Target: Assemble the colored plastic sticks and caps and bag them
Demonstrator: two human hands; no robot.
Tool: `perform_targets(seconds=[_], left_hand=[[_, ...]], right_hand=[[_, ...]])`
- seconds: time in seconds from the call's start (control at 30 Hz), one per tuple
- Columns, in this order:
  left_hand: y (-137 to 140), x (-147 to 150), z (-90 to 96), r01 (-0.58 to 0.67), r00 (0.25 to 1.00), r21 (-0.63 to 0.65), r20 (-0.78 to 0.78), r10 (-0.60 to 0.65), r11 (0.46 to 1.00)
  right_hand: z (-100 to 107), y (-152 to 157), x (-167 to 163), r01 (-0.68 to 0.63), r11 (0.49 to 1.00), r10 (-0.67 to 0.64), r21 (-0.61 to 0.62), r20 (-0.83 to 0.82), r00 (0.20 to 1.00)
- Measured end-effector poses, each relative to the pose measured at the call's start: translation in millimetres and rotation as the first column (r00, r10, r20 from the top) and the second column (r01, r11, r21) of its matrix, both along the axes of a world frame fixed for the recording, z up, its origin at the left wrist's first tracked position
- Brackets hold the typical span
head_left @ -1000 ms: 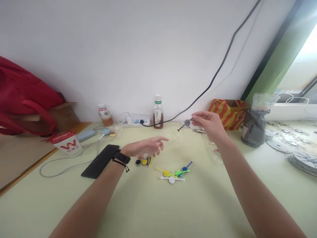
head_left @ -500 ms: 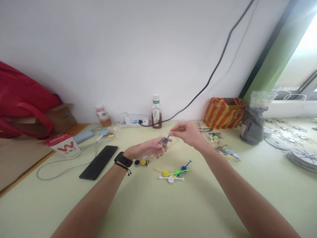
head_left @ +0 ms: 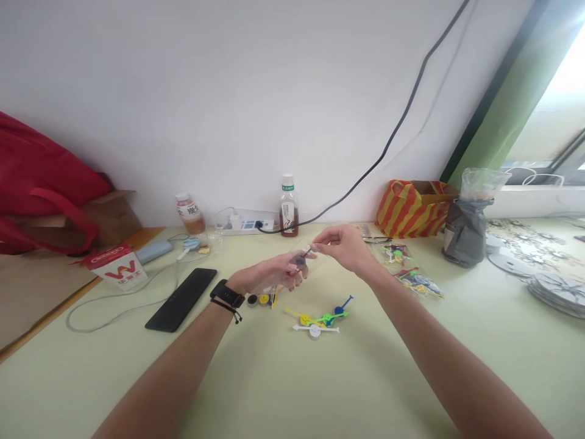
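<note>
Above the middle of the table, my left hand (head_left: 284, 269) is closed around a dark arrow spinner (head_left: 300, 262) with a round hub. Clear plastic film, seemingly a thin bag, shows about the fingers; its outline is hard to make out. My right hand (head_left: 340, 245) pinches the spinner's upper end between thumb and fingertips. Below the hands lies a loose group of arrow spinners: a white one (head_left: 315, 331), a green one (head_left: 327, 319), a yellow one (head_left: 304, 319) and a blue one (head_left: 339, 311). Near my left wrist are a black disc (head_left: 253, 300) and a yellow disc (head_left: 264, 299).
A black phone-like slab (head_left: 181, 300) lies left of my left forearm. A drink bottle (head_left: 288, 207) stands beside a power strip (head_left: 247, 225) at the wall. Bagged coloured parts (head_left: 421, 284), a striped bag (head_left: 411, 210) and stacked silvery discs (head_left: 560, 292) are on the right.
Both hands stay nearly in place. The dark spinner sits slightly lower and further left in my left fingers, and my right hand has shifted a touch left.
</note>
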State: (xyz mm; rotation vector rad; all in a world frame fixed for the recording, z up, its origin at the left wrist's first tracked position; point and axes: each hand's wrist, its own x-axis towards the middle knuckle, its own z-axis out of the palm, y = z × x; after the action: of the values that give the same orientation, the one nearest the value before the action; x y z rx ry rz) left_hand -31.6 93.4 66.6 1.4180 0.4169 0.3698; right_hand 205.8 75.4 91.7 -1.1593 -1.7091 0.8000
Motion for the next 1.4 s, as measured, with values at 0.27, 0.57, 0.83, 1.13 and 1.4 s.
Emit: perform_targets(seconds=[0.27,0.57,0.83,1.13,1.4], left_hand=[[-5,3,6.7,-0.006,0.998,0.034,-0.062,0.008,0.999],[-1,-4,1.3,-0.005,0.998,-0.026,-0.066,0.003,1.000],[7,5,-7.6,-0.149,0.984,-0.262,-0.136,0.117,0.953],[22,9,-21.3,-0.436,0.887,-0.401,-0.042,0.459,0.806],[17,13,-26.3,-0.552,0.833,-0.139,-0.039,0.552,0.822]], right_hand=[[3,-3,4,-0.182,0.980,0.193,-0.081,0.157,0.969],[25,-11,33,-0.454,0.874,0.472,-0.175,0.075,0.879],[23,-5,46,-0.272,0.961,0.275,-0.039,0.109,0.955],[-11,9,74,-0.202,0.709,0.577,-0.675,0.391,0.717],[-21,17,71,-0.383,0.579,0.697,-0.720,0.193,0.691]])
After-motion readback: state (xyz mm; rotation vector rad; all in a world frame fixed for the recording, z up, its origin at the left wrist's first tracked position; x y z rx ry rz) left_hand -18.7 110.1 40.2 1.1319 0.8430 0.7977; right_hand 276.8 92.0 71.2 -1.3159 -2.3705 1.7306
